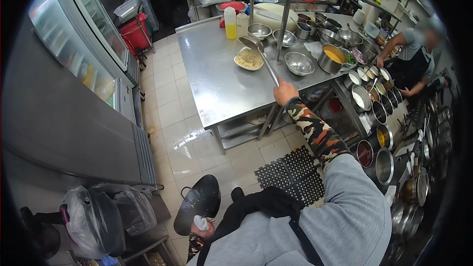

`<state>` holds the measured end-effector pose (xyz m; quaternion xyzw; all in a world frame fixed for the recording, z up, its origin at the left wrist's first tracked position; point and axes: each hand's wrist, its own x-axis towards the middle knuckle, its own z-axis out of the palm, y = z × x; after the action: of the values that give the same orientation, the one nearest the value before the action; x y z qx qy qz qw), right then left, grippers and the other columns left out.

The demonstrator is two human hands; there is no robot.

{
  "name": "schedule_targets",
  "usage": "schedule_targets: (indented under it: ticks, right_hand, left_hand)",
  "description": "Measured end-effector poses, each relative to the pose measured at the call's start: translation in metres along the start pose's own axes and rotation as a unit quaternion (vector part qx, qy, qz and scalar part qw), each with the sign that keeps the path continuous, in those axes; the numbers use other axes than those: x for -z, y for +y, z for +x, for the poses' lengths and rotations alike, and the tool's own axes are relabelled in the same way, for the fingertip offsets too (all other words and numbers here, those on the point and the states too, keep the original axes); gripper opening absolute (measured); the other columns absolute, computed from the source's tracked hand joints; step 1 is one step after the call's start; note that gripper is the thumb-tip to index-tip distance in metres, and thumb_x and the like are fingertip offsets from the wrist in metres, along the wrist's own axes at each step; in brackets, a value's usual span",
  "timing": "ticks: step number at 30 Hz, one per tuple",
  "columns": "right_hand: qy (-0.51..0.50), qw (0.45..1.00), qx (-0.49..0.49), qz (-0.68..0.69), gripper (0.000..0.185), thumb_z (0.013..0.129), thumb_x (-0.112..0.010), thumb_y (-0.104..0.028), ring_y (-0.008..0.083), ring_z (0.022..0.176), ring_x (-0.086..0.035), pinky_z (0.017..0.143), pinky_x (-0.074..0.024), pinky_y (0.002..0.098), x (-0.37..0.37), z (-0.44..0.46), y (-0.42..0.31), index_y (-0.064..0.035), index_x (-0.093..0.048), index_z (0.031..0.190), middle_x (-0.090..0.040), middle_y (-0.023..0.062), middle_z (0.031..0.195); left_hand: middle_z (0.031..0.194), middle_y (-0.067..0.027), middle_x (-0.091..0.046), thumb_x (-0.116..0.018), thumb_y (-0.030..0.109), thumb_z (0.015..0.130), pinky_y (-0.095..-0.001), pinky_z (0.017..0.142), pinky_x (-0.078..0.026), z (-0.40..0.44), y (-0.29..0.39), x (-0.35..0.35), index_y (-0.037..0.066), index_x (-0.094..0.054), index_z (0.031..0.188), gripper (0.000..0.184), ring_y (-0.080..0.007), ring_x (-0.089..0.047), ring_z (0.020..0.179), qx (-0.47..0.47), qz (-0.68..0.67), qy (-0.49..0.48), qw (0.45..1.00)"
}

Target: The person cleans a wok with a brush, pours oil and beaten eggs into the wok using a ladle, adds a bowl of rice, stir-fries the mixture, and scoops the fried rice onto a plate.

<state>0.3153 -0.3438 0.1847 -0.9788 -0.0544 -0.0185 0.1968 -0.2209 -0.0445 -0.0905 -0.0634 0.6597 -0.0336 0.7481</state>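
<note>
My right hand (286, 91) is closed around the handle of a long metal ladle (269, 67). The ladle's bowl hangs over the far edge of a white dish holding pale yellowish food (249, 59), perhaps rice or noodles; I cannot tell whether they touch. Low at my left side, my left hand (207, 231) grips a dark wok (201, 199) through a folded white cloth (201, 222). The wok is tilted, with a few small bits on its inner surface. Fingers of the left hand are partly hidden by the cloth.
The dish stands on a steel table (209, 86) with metal bowls (299, 64), a pot of orange liquid (327, 64) and a yellow squeeze bottle (230, 23). Fridges (79, 54) line the left. A co-worker (414, 49) works among pots at right. The tiled floor (185, 143) looks wet.
</note>
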Motion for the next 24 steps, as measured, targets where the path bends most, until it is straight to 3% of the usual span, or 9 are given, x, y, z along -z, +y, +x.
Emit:
schedule_targets:
  ticks: [5,7,9,12,14,15,18,23,24]
  right_hand:
    - [0.059,0.998,0.012,0.006,0.041,0.083,-0.055,-0.018,0.0421,0.089,-0.062,0.080,-0.0495,0.0501,0.003,0.000,0.009,-0.0035,-0.050,0.122,-0.065,0.0251,0.091]
    - [0.138,0.965,0.150,0.164,0.051,0.084,-0.062,-0.024,0.0362,0.074,-0.066,0.068,-0.0526,0.0437,-0.012,0.006,0.030,-0.0028,-0.046,0.128,-0.067,0.0200,0.086]
    - [-0.046,0.918,-0.002,0.394,0.045,0.086,-0.064,-0.025,0.0200,0.053,-0.058,0.050,-0.0483,0.0329,0.017,-0.021,0.019,-0.0027,-0.048,0.122,-0.062,0.0073,0.074]
    - [-0.334,0.474,-0.160,0.799,0.020,0.093,-0.054,-0.015,0.0029,0.041,-0.032,0.034,-0.0273,0.0201,0.043,-0.070,0.038,-0.0073,-0.053,0.112,-0.040,-0.0061,0.061]
    - [-0.421,0.348,-0.131,0.827,0.024,0.093,-0.053,-0.014,0.0029,0.040,-0.031,0.033,-0.0247,0.0197,0.034,-0.104,0.085,-0.0078,-0.052,0.116,-0.040,-0.0061,0.063]
    - [-0.400,0.388,-0.133,0.820,0.027,0.093,-0.051,-0.013,0.0032,0.039,-0.030,0.033,-0.0236,0.0197,0.039,-0.125,0.108,-0.0084,-0.052,0.120,-0.040,-0.0061,0.063]
    - [-0.378,0.510,-0.106,0.765,0.040,0.091,-0.053,-0.010,0.0035,0.039,-0.033,0.033,-0.0273,0.0205,0.064,-0.185,0.157,-0.0067,-0.044,0.130,-0.040,-0.0031,0.064]
    - [-0.306,0.452,-0.147,0.824,0.044,0.090,-0.052,-0.006,0.0061,0.038,-0.037,0.032,-0.0335,0.0235,0.106,-0.269,0.225,-0.0031,-0.042,0.132,-0.041,0.0014,0.064]
    - [-0.282,0.497,-0.151,0.806,0.044,0.090,-0.052,-0.006,0.0068,0.038,-0.038,0.032,-0.0339,0.0241,0.118,-0.281,0.236,-0.0027,-0.042,0.132,-0.041,0.0014,0.064]
  left_hand:
    - [0.070,0.0001,-0.061,-0.054,0.035,0.088,-0.0325,0.052,-0.049,-0.018,0.024,0.003,0.016,-0.061,0.088,0.020,-0.0185,-0.060,0.060,0.061,-0.076,-0.025,0.995]
    - [0.070,0.0007,-0.061,-0.054,0.035,0.087,-0.0327,0.052,-0.048,-0.023,0.036,0.004,0.016,-0.061,0.088,0.020,-0.0186,-0.061,0.060,0.071,-0.095,0.012,0.993]
    - [0.070,0.0013,-0.061,-0.053,0.035,0.087,-0.0322,0.052,-0.048,-0.023,0.048,0.033,0.017,-0.062,0.087,0.019,-0.0182,-0.060,0.061,-0.064,0.165,-0.184,0.967]
    - [0.066,0.0024,-0.057,-0.052,0.032,0.086,-0.0316,0.050,-0.044,-0.041,0.058,0.057,0.018,-0.059,0.083,0.016,-0.0164,-0.057,0.057,-0.262,0.410,-0.266,0.832]
    - [0.060,0.0031,-0.051,-0.052,0.031,0.085,-0.0315,0.047,-0.039,-0.085,0.028,0.049,0.017,-0.054,0.076,0.017,-0.0149,-0.052,0.053,-0.307,0.478,-0.241,0.787]
    - [0.058,0.0034,-0.049,-0.052,0.030,0.085,-0.0315,0.046,-0.037,-0.112,0.004,0.039,0.017,-0.053,0.074,0.017,-0.0145,-0.051,0.052,-0.322,0.502,-0.232,0.769]
    - [0.058,0.0013,-0.047,-0.052,0.024,0.082,-0.0321,0.045,-0.036,-0.176,-0.050,0.002,0.015,-0.049,0.072,0.014,-0.0172,-0.051,0.052,-0.187,0.279,-0.211,0.918]
    - [0.077,-0.0095,-0.061,-0.050,0.020,0.082,-0.0395,0.055,-0.052,-0.233,-0.114,-0.074,0.004,-0.057,0.085,0.018,-0.0254,-0.063,0.065,-0.486,0.526,-0.066,0.695]
    - [0.076,-0.0086,-0.061,-0.051,0.020,0.082,-0.0377,0.055,-0.052,-0.231,-0.120,-0.094,0.004,-0.057,0.084,0.017,-0.0244,-0.062,0.065,-0.464,0.470,-0.090,0.745]
